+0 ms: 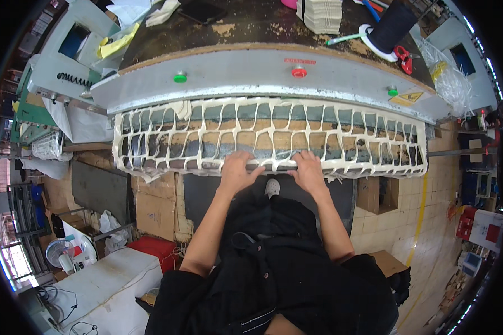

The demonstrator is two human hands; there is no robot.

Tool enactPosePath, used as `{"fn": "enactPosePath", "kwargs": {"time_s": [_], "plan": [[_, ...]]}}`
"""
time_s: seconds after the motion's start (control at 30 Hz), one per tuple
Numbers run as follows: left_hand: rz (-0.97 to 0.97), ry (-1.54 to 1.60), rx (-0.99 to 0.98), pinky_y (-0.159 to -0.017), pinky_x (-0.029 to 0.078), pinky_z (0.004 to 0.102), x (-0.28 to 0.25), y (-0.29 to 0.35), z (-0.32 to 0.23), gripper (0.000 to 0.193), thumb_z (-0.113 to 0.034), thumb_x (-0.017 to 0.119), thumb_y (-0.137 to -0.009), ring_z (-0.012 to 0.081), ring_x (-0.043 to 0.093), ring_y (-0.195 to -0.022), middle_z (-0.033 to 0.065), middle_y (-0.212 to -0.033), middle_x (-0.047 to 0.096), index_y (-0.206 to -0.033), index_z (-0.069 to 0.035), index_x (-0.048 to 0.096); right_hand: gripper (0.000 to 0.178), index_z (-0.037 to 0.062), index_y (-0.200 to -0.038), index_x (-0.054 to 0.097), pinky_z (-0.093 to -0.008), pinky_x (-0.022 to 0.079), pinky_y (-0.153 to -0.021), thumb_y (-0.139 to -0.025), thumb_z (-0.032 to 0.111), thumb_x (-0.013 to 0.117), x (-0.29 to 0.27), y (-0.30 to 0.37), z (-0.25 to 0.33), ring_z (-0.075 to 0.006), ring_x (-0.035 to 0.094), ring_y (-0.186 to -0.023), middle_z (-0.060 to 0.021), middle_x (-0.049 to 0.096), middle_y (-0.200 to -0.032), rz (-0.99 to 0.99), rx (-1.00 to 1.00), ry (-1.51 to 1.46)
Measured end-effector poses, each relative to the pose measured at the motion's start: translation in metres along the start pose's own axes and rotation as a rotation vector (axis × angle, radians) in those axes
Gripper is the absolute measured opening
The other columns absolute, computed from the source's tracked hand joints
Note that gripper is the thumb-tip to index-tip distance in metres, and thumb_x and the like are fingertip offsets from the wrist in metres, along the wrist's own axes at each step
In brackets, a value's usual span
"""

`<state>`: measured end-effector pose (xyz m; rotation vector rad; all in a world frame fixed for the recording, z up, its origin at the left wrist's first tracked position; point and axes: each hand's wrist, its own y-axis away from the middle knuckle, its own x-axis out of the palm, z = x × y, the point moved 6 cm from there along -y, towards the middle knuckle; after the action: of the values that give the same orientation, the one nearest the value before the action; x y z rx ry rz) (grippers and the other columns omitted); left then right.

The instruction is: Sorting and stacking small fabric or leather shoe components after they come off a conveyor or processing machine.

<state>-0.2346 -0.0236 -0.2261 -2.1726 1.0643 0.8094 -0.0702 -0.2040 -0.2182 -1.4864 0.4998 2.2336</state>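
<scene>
A cream sheet (271, 132), cut through with rows of large holes so that only a web of strips is left, lies across the long machine bed in front of me. My left hand (240, 172) has its fingers bent over the near edge of this sheet, left of the middle. Level with it, my right hand (308, 172) grips the same edge a short way to the right. Both thumbs point inward, and what lies under the fingers is partly hidden. A few cream pieces (182, 108) rest on the sheet's far left part.
Behind the sheet runs a grey machine beam with green buttons (180, 77) and a red button (299, 71). On the worn top stand a stack of cream pieces (322, 15), a black thread cone (390, 30) and red-handled snips (403, 58). A cardboard box (378, 194) sits below, right.
</scene>
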Motion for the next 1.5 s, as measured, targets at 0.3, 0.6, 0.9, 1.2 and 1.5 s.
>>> {"fn": "enactPosePath", "kwargs": {"time_s": [0.3,0.6,0.9,1.2,1.5], "plan": [[-0.056,-0.019,0.010,-0.084,0.048,0.0475,-0.002,-0.010,0.001,0.039,-0.040,0.087,-0.085,0.0394,0.067,-0.085,0.0152,-0.086,0.070,-0.086,-0.004,0.071,0.045,0.0078,-0.117,0.069,-0.0473,0.043,-0.097,-0.081,0.023,0.091,0.000,-0.003,-0.001,-0.0339,0.060,-0.116,-0.0124,0.065,-0.115,-0.049,-0.070,0.058],[0.156,0.073,-0.211,-0.093,0.052,0.0463,0.008,-0.094,0.025,0.044,-0.039,0.087,-0.087,0.0346,0.072,-0.095,0.0140,-0.097,0.076,-0.116,-0.009,0.075,0.034,0.0039,-0.121,0.072,-0.0453,0.058,-0.077,-0.103,0.033,0.072,-0.043,-0.109,-0.066,-0.0396,0.074,-0.094,-0.0207,0.075,-0.107,0.015,0.073,-0.424],[0.233,-0.178,-0.008,-0.130,0.020,0.0617,0.099,-0.151,0.005,0.098,-0.056,0.073,-0.094,0.0412,0.028,-0.162,0.0193,-0.176,0.031,-0.168,-0.005,0.034,0.098,-0.0016,-0.157,0.040,-0.0499,0.061,-0.089,-0.083,0.046,0.084,-0.022,-0.259,-0.078,-0.0458,0.073,-0.106,-0.0304,0.062,-0.136,-0.038,0.375,-0.036],[0.115,0.148,-0.136,-0.120,0.036,0.0552,0.086,-0.172,-0.006,0.066,-0.041,0.078,-0.095,0.0419,0.049,-0.147,0.0204,-0.155,0.056,-0.148,-0.006,0.060,0.033,0.0035,-0.131,0.062,-0.0329,0.055,-0.085,-0.115,0.031,0.055,0.004,-0.182,-0.162,-0.0157,0.067,-0.094,-0.0061,0.071,-0.109,-0.497,0.675,-1.483],[-0.099,0.441,-0.589,-0.078,0.058,0.0440,0.083,-0.185,0.033,0.030,-0.031,0.070,-0.105,0.0327,0.075,-0.084,0.0174,-0.091,0.077,-0.110,-0.001,0.074,0.032,-0.0007,-0.106,0.069,-0.0352,0.050,-0.074,-0.114,0.028,0.058,-0.043,-0.167,-0.064,-0.0209,0.062,-0.080,-0.0089,0.068,-0.089,-0.464,-0.005,-0.790]]}}
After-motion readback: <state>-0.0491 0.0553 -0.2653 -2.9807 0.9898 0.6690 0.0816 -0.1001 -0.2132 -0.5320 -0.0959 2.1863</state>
